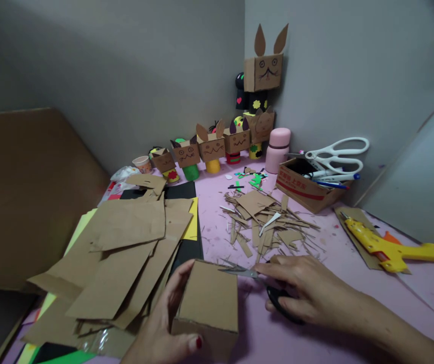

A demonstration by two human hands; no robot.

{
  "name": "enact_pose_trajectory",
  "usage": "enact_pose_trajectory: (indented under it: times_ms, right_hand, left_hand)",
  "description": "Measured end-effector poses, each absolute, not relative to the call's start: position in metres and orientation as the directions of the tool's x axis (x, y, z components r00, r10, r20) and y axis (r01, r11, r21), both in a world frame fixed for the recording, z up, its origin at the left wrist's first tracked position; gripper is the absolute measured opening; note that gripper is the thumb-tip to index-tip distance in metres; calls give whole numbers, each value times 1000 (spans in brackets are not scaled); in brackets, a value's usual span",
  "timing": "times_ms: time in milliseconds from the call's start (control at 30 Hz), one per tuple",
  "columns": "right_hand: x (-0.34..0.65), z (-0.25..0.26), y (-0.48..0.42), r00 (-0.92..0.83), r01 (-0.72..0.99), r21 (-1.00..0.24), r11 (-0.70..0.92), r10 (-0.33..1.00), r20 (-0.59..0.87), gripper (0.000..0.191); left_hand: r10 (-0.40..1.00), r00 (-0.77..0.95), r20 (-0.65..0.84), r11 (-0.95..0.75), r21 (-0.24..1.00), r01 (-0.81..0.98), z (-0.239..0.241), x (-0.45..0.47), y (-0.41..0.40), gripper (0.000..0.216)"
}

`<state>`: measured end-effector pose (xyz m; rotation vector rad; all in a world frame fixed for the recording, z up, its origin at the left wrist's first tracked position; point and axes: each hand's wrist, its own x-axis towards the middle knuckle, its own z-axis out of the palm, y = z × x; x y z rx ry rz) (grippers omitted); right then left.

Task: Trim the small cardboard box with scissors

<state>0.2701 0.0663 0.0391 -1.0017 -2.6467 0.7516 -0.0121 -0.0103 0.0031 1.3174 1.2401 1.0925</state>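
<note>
A small cardboard box sits near the front of the pink table, gripped along its left side by my left hand. Black-handled scissors are in my right hand, their blades lying across the box's far right edge. A pile of cardboard scraps spreads just beyond the scissors. Flat cardboard sheets are stacked to the left of my left hand, over yellow and black paper. The underside of the box is hidden.
Cardboard animal heads on coloured bases line the back, beside a pink bottle. A box of pens with white scissors stands at the right. A yellow glue gun lies nearer. A large cardboard panel rises at left.
</note>
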Motion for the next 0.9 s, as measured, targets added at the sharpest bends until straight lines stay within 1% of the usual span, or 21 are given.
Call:
enact_pose_trajectory:
  times_ms: [200, 267, 367, 400, 567, 700, 900]
  right_hand:
    - [271, 42, 65, -727, 570, -528, 630, 685, 33, 14]
    - [272, 43, 64, -738, 556, -547, 626, 674, 22, 20]
    - [274, 43, 64, -752, 535, -571, 622, 659, 14, 30]
    - [274, 43, 64, -749, 538, -568, 623, 662, 16, 30]
    - [272, 43, 64, -747, 555, -533, 639, 665, 20, 21]
    - [271, 43, 64, -746, 566, -513, 646, 666, 15, 29]
    - [271, 42, 65, -748, 574, -494, 653, 663, 6, 33]
  left_hand:
    - [995, 101, 10, -22, 992, 121, 4, -13, -11, 90]
    - [996, 90, 3, -12, 994, 106, 5, -9, -11, 88]
    - [1000, 18, -2, 1, 999, 42, 7, -3, -12, 87]
    - [1000, 8, -3, 3, 999, 33, 7, -2, -12, 88]
    - [996, 82, -38, 28, 993, 118, 9, -4, -10, 93]
    - [998, 49, -30, 25, 994, 107, 9, -4, -10, 95]
    - [992, 125, -25, 3, 984, 178, 6, -13, -9, 96]
